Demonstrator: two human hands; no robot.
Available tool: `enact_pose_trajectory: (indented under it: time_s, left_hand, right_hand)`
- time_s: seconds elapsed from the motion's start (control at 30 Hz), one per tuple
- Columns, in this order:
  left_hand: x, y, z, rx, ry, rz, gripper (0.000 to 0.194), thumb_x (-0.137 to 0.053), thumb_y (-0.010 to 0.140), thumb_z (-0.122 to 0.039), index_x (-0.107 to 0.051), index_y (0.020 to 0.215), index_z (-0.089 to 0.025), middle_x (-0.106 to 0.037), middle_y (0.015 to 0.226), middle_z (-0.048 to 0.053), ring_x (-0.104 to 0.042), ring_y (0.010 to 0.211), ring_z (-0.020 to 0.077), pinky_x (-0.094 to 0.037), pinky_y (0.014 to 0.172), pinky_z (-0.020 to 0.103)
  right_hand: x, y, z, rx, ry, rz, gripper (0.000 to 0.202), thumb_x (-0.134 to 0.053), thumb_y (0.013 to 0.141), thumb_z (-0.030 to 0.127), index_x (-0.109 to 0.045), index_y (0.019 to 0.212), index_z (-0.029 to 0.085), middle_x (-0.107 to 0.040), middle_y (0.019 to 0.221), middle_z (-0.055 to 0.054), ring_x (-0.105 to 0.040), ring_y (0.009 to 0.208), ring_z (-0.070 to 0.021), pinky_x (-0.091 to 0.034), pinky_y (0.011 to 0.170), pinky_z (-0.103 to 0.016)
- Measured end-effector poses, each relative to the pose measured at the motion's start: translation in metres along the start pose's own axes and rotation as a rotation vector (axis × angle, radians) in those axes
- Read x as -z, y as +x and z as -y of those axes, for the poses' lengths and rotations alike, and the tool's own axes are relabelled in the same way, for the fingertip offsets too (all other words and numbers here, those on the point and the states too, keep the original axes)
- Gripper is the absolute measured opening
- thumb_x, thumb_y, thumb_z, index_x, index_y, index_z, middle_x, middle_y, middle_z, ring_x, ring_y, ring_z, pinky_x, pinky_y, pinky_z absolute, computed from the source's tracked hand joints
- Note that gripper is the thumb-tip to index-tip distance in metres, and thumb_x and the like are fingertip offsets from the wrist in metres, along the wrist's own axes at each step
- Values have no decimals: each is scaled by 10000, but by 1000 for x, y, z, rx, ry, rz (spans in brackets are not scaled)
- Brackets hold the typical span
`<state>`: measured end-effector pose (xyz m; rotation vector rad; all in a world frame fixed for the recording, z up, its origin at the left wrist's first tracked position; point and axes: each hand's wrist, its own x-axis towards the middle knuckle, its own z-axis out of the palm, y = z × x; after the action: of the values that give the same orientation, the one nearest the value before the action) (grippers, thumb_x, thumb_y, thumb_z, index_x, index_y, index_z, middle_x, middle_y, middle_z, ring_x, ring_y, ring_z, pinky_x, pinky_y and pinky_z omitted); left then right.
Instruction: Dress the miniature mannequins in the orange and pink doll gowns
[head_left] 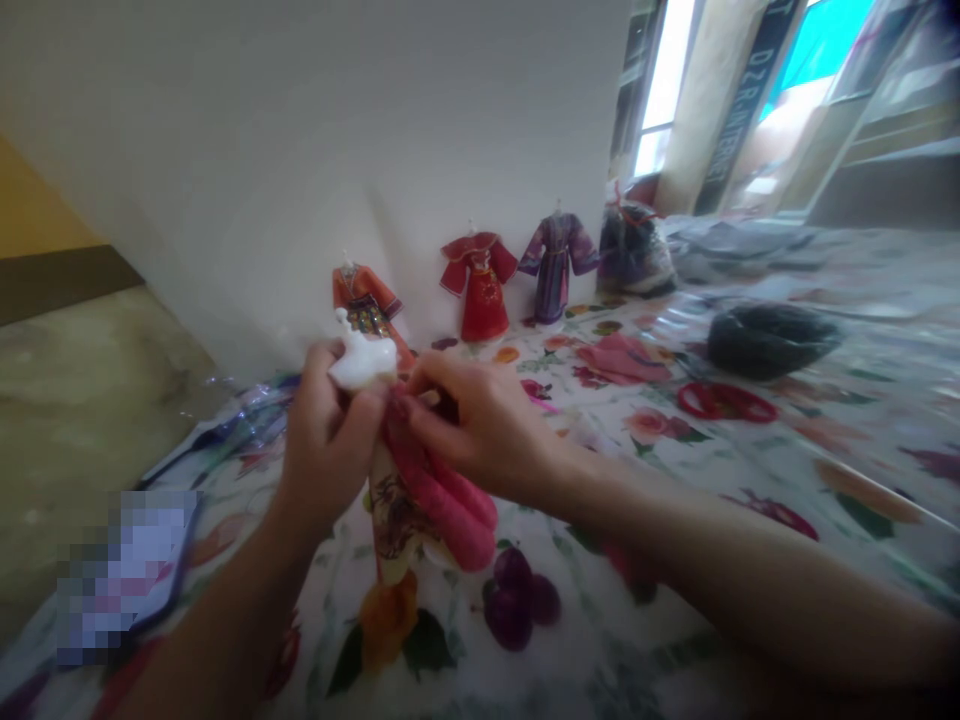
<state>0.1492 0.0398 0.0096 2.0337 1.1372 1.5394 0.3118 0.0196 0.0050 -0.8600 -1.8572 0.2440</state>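
A small white doll mannequin torso [364, 362] with a short neck knob stands up between my fingers. My left hand [322, 430] is closed around it, thumb in front. Below the torso hangs a pink doll skirt [457, 510], with a cream panel bearing a dark pattern on its left side. At the waist, my right hand [480, 420] pinches the top edge of the skirt. The exact fold between those fingertips is blurred. Just behind the torso, partly covered by it, is a doll in an orange robe [379, 290].
Against the wall stand a red doll robe [484, 290] and a purple doll robe [559, 265]. To the right lie a pink cloth [622, 358], a red ring-shaped item [727, 403] and a black plastic bag [772, 340]. A phone-like device [135, 570] lies at the left table edge.
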Motion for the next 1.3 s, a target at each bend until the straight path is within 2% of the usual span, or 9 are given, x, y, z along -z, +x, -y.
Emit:
enact_pose_trajectory:
  time_s: [0.23,0.43,0.57,0.7,0.87,1.07,1.17,1.3]
  left_hand:
    - [-1,-2,-2,13,-11,28,213,-579,869,-236,-523,1075,-234,-632,831,-14,-602,713,162,-509,645,286]
    - [-1,-1,1,4,-23,42,265,-598,854,-247,-524,1105,-206,-619,844,-4,-597,735,163,-491,644,273]
    - [1,3,4,-20,-19,18,258,-602,847,-245,-542,1092,-195,-645,883,6,-611,757,159,-505,664,263]
    - [1,6,5,14,-32,-5,242,-600,837,-237,-548,1070,-203,-647,854,4,-604,742,159,-514,665,273]
    - [1,6,7,30,-45,-14,229,-601,835,-234,-564,1059,-209,-641,842,3,-595,732,156,-509,662,276]
    - [1,7,12,33,-94,3,228,-612,840,-249,-571,1060,-204,-632,843,5,-586,711,144,-495,622,244]
    - [0,6,12,2,-77,6,238,-609,839,-234,-570,1071,-200,-614,822,-2,-570,678,137,-483,600,238]
    - [0,3,8,-9,-53,21,280,-593,853,-240,-542,1124,-193,-591,757,-20,-554,632,136,-474,586,244]
  right_hand:
    - [-6,-4,1,89,-54,-14,70,-493,890,178,-515,825,166,-553,762,-6,-480,678,-111,-376,646,-235]
    - [-9,-6,2,75,-141,71,122,-429,916,214,-530,916,145,-602,859,-63,-518,738,-151,-393,661,-269]
    - [-9,-4,-1,-5,-73,71,85,-486,895,213,-541,871,153,-581,744,-4,-500,650,-112,-363,630,-243]
    - [0,-1,3,-55,-41,57,117,-527,882,226,-536,782,167,-517,642,43,-449,579,-83,-320,586,-230]
    - [6,0,4,-55,-5,38,111,-527,884,212,-554,791,158,-540,663,36,-457,584,-76,-321,585,-224]
    - [-3,-1,-4,-38,-37,56,103,-527,875,218,-542,787,166,-558,677,27,-476,609,-89,-325,598,-230]
    - [-8,-3,-5,-25,-56,63,98,-506,890,229,-567,855,162,-593,730,4,-504,640,-105,-351,621,-238]
    - [-11,-5,-4,-38,-95,134,161,-452,922,234,-569,993,149,-661,870,-61,-584,759,-155,-407,693,-270]
